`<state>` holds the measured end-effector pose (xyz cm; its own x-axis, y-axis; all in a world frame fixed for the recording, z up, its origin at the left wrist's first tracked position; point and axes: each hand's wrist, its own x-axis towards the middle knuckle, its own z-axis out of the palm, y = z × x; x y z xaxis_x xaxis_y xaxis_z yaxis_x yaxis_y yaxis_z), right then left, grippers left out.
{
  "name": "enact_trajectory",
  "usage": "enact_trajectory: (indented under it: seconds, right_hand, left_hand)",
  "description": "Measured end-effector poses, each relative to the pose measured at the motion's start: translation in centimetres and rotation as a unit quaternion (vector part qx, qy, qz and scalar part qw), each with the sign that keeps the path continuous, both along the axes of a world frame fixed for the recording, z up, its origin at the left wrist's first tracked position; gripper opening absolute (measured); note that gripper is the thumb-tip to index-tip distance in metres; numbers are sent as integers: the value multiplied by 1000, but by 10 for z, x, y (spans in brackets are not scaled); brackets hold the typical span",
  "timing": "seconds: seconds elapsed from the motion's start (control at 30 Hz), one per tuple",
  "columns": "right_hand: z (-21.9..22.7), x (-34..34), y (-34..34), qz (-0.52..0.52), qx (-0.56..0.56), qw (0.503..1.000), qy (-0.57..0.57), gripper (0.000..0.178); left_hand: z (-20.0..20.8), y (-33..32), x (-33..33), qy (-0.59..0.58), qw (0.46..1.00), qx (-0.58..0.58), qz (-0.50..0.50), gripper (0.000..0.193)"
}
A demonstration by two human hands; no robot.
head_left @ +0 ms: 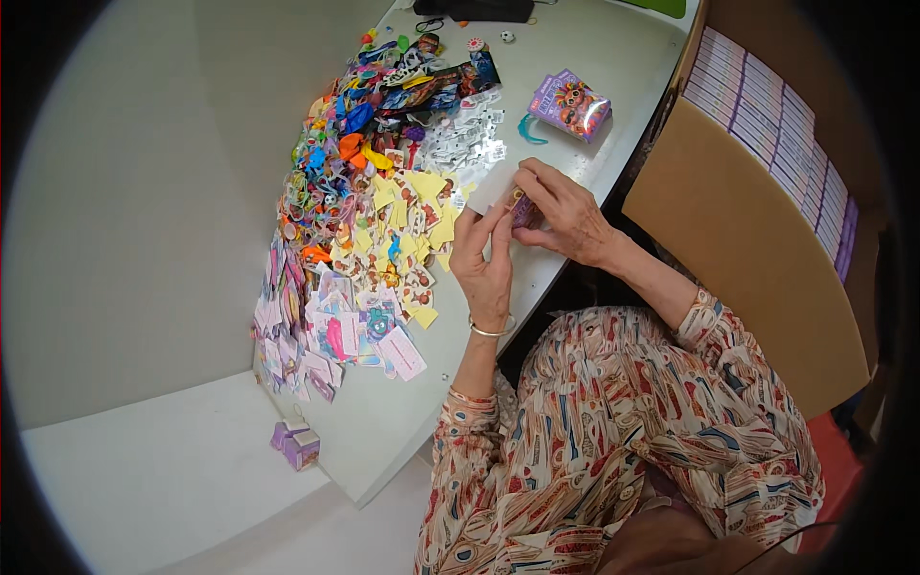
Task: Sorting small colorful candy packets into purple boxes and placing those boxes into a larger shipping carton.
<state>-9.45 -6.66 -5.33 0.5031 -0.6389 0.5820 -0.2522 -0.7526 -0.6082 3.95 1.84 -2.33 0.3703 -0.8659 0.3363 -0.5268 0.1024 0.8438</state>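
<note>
Both my hands hold a small purple printed box [522, 209] over the table's near edge, its white flap [491, 188] standing up at one end. My left hand [485, 268], with a bangle at the wrist, has thumb and fingers pressed on the box's left side. The fingers of my right hand [572, 218] wrap round its far and right sides. What lies inside the box is hidden. Just left of my hands spreads a pile of yellow and white paper cards [417, 216]. Beyond them lie purple boxes [572, 103] and a teal band [530, 130].
Colourful small toys [331, 172] cover the white table's [402, 422] far left side. Small silvery packets [465, 134] and pink-white cards [345, 331] lie around them. A large cardboard carton [738, 230] holding rows of purple boxes stands at my right. More purple boxes [295, 445] sit at lower left.
</note>
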Motion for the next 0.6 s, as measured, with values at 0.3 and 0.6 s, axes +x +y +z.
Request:
enact_trajectory:
  seconds: [0.3,0.6]
  right_hand:
    - [-2,-1,-6,18,-24,1000,-4,70]
    - [-12,1,-2,23,90,992,-81,85]
  left_hand:
    - [4,-4,-10,1,998,-43,47,25]
    - [9,-4,-4,-237,965,-104,-50,26]
